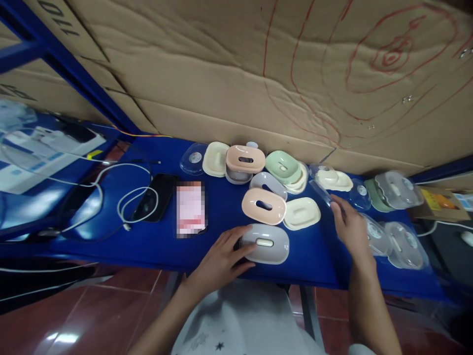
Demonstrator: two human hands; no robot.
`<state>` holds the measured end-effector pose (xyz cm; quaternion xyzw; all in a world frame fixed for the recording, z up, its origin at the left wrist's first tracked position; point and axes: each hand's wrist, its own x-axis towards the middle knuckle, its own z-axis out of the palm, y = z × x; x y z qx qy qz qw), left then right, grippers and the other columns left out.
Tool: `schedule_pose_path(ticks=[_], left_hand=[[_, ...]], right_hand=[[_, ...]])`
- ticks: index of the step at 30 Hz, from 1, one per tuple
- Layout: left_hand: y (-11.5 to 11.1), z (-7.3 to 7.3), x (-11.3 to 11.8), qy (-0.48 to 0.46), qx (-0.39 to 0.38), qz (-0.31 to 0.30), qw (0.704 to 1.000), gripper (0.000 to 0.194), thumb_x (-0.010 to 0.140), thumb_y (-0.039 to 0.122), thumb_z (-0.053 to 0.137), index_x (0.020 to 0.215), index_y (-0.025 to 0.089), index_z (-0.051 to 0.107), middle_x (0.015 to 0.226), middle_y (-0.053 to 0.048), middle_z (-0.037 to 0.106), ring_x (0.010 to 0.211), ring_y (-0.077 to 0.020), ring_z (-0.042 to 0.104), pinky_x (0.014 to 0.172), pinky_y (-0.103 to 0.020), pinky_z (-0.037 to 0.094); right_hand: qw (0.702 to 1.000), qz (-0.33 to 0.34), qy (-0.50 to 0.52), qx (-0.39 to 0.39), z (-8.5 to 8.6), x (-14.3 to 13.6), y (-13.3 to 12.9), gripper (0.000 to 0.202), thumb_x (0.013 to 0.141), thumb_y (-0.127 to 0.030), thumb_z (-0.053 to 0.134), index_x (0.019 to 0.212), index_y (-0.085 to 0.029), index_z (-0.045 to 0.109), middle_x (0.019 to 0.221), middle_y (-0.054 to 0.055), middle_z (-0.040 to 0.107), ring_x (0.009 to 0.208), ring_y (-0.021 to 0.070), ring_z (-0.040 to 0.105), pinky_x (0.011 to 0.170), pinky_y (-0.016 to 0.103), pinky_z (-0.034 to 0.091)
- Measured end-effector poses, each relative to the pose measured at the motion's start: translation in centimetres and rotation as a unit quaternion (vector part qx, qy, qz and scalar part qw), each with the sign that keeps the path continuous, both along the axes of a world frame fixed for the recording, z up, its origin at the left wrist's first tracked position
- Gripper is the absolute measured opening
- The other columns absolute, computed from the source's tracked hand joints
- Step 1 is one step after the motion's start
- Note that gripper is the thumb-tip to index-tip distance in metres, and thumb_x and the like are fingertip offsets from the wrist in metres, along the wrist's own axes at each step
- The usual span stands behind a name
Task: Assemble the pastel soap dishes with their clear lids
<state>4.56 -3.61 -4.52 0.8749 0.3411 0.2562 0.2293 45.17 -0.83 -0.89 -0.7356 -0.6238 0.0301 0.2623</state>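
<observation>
A grey oval dish (271,252) with a cream bar in its slot lies near the table's front edge. My left hand (225,256) rests at its left side, thumb and fingers on the rim. Further right, my right hand (349,224) pinches a clear plastic lid (320,193), tilted up off the table. Just behind the grey dish are a peach slotted dish (251,209) and a cream tray (303,214). Another grey dish (268,182), a green dish (283,166) and a second peach dish (240,154) sit towards the cardboard.
Clear lids (404,246) lie at the right, near stacked covered dishes (397,190) and an open cardboard box (439,204). At the left are a black phone (157,197), a white cable (99,190) and a blurred-out rectangular item (190,209). A cardboard wall (221,74) stands behind.
</observation>
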Motion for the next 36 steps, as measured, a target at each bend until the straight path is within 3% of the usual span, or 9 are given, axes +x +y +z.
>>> schedule_pose_path(ticks=[3,6,8,12,18,28,36], left_hand=[[0.1,-0.2,0.0,-0.017,-0.016,0.002,1.0,0.041,0.1,0.029,0.075,0.139,0.031,0.062,0.162,-0.012,0.048,0.144,-0.0346,0.056,0.112,-0.058,0.059],[0.1,-0.4,0.0,-0.027,-0.04,0.006,0.999,0.051,0.1,0.029,0.074,0.147,0.031,0.055,0.162,-0.013,0.049,0.146,-0.0341,0.056,0.115,-0.059,0.057],[0.0,-0.5,-0.1,-0.031,-0.065,0.017,0.997,0.065,0.099,0.029,0.076,0.156,0.031,0.046,0.162,-0.014,0.05,0.146,-0.0339,0.056,0.116,-0.06,0.056],[-0.3,-0.6,-0.2,-0.054,-0.089,0.029,0.994,0.087,0.096,0.032,0.079,0.167,0.031,0.028,0.164,-0.017,0.047,0.149,-0.0351,0.053,0.117,-0.062,0.054],[-0.8,-0.9,-0.2,-0.044,-0.049,0.016,0.998,0.071,0.099,0.033,0.075,0.161,0.038,0.041,0.168,-0.013,0.044,0.15,-0.0327,0.053,0.114,-0.056,0.058],[-1.7,-2.0,-0.5,-0.017,0.059,0.053,0.997,0.062,0.102,0.04,0.071,0.158,0.033,0.047,0.164,-0.015,0.049,0.145,-0.0337,0.059,0.107,-0.05,0.063],[-1.4,-1.8,-0.7,-0.068,-0.045,0.074,0.994,0.06,0.094,0.034,0.082,0.148,0.035,0.056,0.16,-0.01,0.053,0.142,-0.029,0.062,0.117,-0.052,0.055]], right_hand=[[0.997,-0.031,0.071,0.022,0.3,-2.9,-3.3,0.049,0.108,-0.054,0.052,0.136,-0.02,0.073,0.122,0.013,0.08,0.101,0.0282,0.078,0.088,0.041,0.062],[0.991,-0.02,0.101,0.083,-0.3,-6.4,-6.8,0.039,0.108,-0.043,0.056,0.137,-0.022,0.071,0.129,0.012,0.077,0.115,0.029,0.075,0.097,0.044,0.062],[0.987,0.047,0.098,0.122,-1.1,-8.5,-8.8,0.035,0.107,-0.032,0.058,0.139,-0.025,0.069,0.136,0.011,0.074,0.127,0.0298,0.071,0.106,0.049,0.059],[0.964,0.22,0.049,0.139,-3.1,-11.7,-11.0,0.048,0.103,-0.017,0.063,0.149,-0.03,0.062,0.141,0.009,0.071,0.134,0.031,0.067,0.109,0.054,0.059],[0.953,0.281,-0.003,0.115,-5.1,-13.4,-10.9,0.06,0.101,-0.016,0.068,0.157,-0.033,0.055,0.143,0.01,0.069,0.137,0.0312,0.064,0.113,0.056,0.057],[0.943,0.303,-0.033,0.13,-5.5,-13.9,-10.9,0.068,0.103,-0.014,0.064,0.164,-0.036,0.045,0.155,0.005,0.063,0.149,0.0278,0.055,0.121,0.053,0.053],[0.93,0.342,-0.043,0.126,-4.6,-13.9,-10.0,0.069,0.105,-0.012,0.061,0.167,-0.033,0.04,0.157,0.007,0.06,0.15,0.0275,0.053,0.122,0.055,0.051]])
